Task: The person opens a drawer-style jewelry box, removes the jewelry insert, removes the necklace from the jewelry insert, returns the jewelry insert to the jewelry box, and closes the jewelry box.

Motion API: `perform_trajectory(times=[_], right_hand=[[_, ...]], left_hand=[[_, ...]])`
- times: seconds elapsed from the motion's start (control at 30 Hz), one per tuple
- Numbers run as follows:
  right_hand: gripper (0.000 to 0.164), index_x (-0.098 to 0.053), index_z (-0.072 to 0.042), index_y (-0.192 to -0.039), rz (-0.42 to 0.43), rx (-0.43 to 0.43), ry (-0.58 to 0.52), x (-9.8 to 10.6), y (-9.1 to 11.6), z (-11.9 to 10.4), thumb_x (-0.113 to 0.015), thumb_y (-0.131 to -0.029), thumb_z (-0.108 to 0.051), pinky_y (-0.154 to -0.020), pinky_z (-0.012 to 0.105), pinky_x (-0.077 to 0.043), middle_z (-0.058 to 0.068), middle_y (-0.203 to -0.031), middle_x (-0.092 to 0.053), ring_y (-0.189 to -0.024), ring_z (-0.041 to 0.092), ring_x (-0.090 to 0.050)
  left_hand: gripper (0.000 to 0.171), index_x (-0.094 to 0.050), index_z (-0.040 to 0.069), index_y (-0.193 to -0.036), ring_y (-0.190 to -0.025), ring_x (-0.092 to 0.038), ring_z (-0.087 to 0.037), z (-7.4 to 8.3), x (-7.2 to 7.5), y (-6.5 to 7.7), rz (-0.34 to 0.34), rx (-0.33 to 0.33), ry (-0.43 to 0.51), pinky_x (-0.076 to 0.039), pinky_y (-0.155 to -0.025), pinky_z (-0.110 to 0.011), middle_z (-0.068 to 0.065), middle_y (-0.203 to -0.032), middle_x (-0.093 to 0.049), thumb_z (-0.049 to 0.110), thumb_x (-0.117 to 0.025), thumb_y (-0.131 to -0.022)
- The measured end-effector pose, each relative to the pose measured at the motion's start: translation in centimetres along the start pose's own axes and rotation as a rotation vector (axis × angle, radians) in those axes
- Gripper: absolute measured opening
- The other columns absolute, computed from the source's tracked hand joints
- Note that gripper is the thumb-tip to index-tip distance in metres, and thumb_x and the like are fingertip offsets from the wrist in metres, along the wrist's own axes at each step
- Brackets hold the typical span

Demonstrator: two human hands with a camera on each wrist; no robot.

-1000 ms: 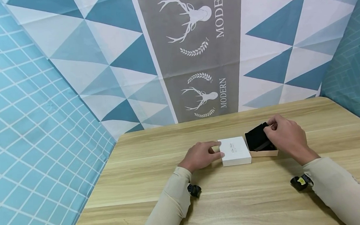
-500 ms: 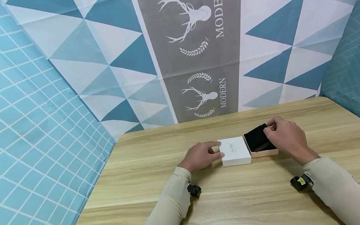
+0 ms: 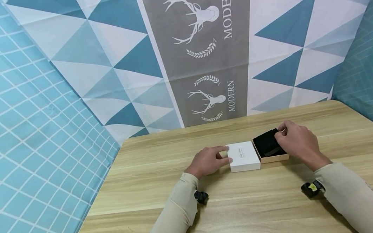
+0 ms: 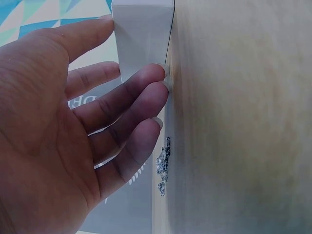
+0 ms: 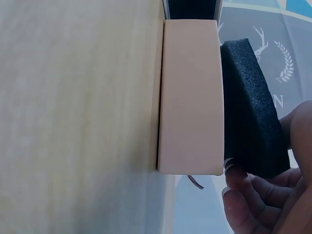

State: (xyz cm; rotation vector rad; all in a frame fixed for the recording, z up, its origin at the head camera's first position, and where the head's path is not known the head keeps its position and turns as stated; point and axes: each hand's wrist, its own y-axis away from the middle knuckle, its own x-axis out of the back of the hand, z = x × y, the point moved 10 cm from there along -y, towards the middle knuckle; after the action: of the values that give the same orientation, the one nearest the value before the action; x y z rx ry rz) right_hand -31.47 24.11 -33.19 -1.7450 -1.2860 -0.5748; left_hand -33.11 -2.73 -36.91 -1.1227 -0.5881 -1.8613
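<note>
In the head view a white box sleeve point(image 3: 243, 156) with small print lies flat on the table. My left hand point(image 3: 207, 160) touches its left side with thumb and index fingertips, the other fingers loosely bent in the left wrist view. Beside the sleeve's right side sits a peach drawer tray point(image 5: 192, 97) with a dark inside. My right hand point(image 3: 298, 140) pinches a black foam pad point(image 5: 251, 107) by its right end, between thumb and fingers. The pad leans at a slant over the tray; its lower part is hidden behind the tray wall in the right wrist view.
The wooden table point(image 3: 241, 205) meets a wall hanging point(image 3: 209, 69) with triangles and deer heads at its back edge. Blue tiled-pattern cloth point(image 3: 41, 120) stands along the left side. A short ribbon end point(image 5: 196, 182) pokes from the tray's end.
The tray has shifted very slightly to the right and toward me, and the foam pad with my right hand has moved a touch the same way. My left hand and the sleeve stay put.
</note>
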Motion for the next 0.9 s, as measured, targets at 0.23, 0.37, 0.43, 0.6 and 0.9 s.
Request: perform_trajectory(times=[0.23, 0.37, 0.43, 0.6, 0.9], right_hand=[[0.025, -0.063, -0.003, -0.108, -0.014, 0.005, 0.008, -0.11, 0.03, 0.15, -0.055, -0.095, -0.023, -0.049, 0.035, -0.040, 0.018, -0.097, -0.069, -0.069, 0.027, -0.062], [0.025, -0.065, -0.002, -0.107, -0.035, 0.007, 0.003, -0.25, 0.01, 0.15, -0.055, -0.095, -0.022, -0.048, 0.035, -0.041, 0.018, -0.096, -0.069, -0.068, 0.025, -0.061], [0.026, -0.065, -0.002, -0.106, -0.048, 0.006, 0.004, -0.35, -0.02, 0.14, -0.055, -0.095, -0.022, -0.048, 0.035, -0.041, 0.018, -0.096, -0.069, -0.067, 0.025, -0.061], [0.027, -0.065, -0.001, -0.107, -0.073, 0.006, 0.009, -0.57, -0.08, 0.08, -0.054, -0.095, -0.023, -0.049, 0.035, -0.042, 0.018, -0.097, -0.068, -0.065, 0.023, -0.060], [0.024, -0.065, -0.001, -0.106, -0.079, 0.026, -0.002, -0.69, 0.04, -0.08, -0.055, -0.095, -0.020, -0.048, 0.035, -0.041, 0.016, -0.093, -0.068, -0.061, 0.020, -0.056]], left_hand=[[0.049, -0.061, 0.030, -0.139, -0.077, -0.060, 0.001, -0.03, -0.06, -0.02, 0.002, 0.000, -0.006, -0.048, -0.067, -0.026, 0.010, -0.095, -0.072, 0.052, -0.063, -0.095], [0.049, -0.061, 0.030, -0.139, -0.075, -0.060, 0.001, 0.05, -0.01, 0.00, 0.003, 0.001, -0.006, -0.048, -0.067, -0.026, 0.010, -0.094, -0.072, 0.052, -0.063, -0.095], [0.049, -0.061, 0.030, -0.139, -0.076, -0.060, 0.001, 0.07, 0.01, 0.00, 0.003, 0.002, -0.005, -0.048, -0.067, -0.026, 0.010, -0.094, -0.072, 0.052, -0.063, -0.095], [0.049, -0.061, 0.030, -0.139, -0.076, -0.061, 0.001, 0.02, -0.01, -0.02, 0.001, 0.007, -0.005, -0.048, -0.068, -0.026, 0.010, -0.095, -0.072, 0.052, -0.063, -0.095], [0.049, -0.061, 0.029, -0.139, -0.075, -0.061, 0.002, 0.00, -0.02, -0.02, 0.001, 0.005, 0.002, -0.048, -0.068, -0.026, 0.011, -0.093, -0.072, 0.051, -0.063, -0.095]])
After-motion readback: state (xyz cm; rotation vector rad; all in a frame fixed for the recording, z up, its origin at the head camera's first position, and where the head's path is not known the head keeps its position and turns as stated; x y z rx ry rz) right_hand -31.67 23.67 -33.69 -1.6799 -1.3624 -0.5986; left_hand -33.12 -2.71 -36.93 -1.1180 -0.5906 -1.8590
